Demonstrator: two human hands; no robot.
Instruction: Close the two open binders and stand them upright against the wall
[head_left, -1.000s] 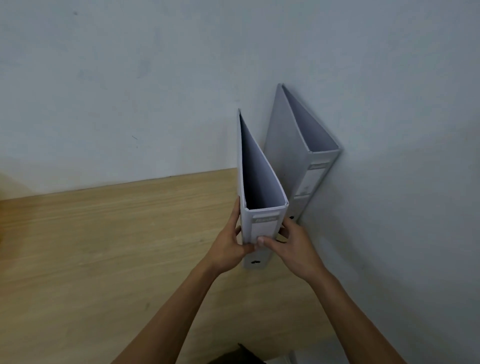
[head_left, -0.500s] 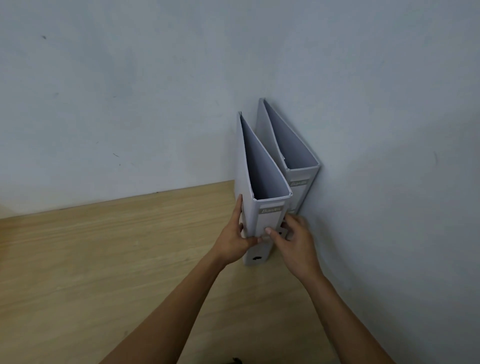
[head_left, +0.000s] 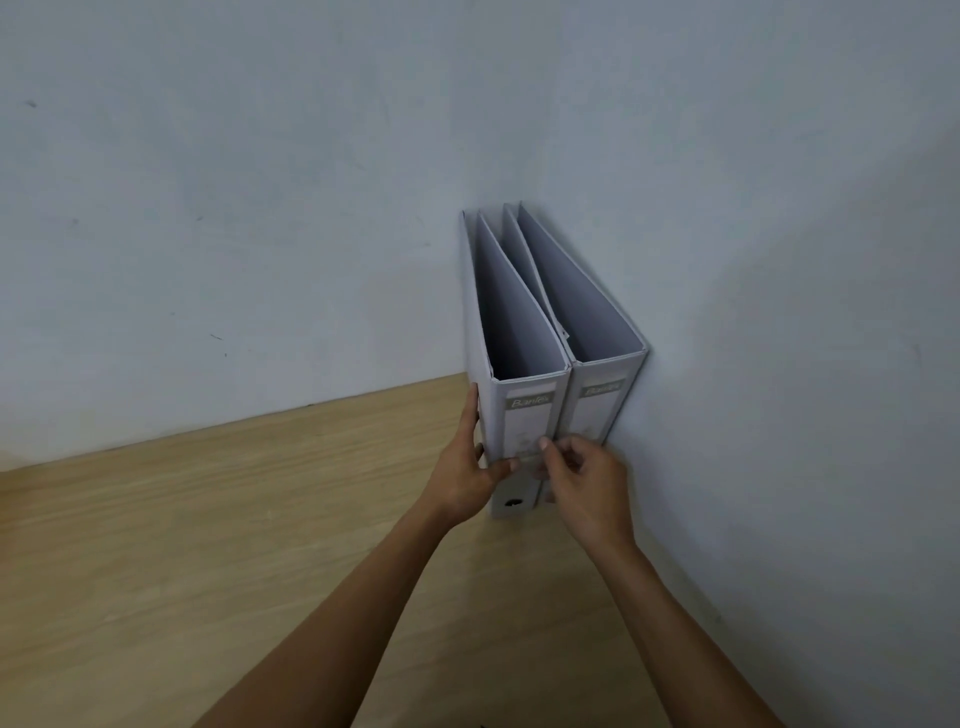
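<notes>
Two grey lever-arch binders stand upright and closed, side by side in the corner, spines toward me. The right binder (head_left: 597, 405) rests flat against the right wall. The left binder (head_left: 524, 415) stands flush against it. My left hand (head_left: 462, 478) grips the left binder's outer cover, thumb on the lower spine. My right hand (head_left: 587, 483) is curled, its fingertips and thumb pressing on the same spine near the seam between the binders. The binders' lower ends are partly hidden by my hands.
A light wooden table (head_left: 208, 545) carries the binders. A pale back wall (head_left: 260, 208) and a right wall (head_left: 805, 415) meet behind them. My forearms reach in from the bottom edge.
The left binder has slid right until it touches the right binder. My right hand came off its right side onto the spine. The view has tilted, so both binders look more upright.
</notes>
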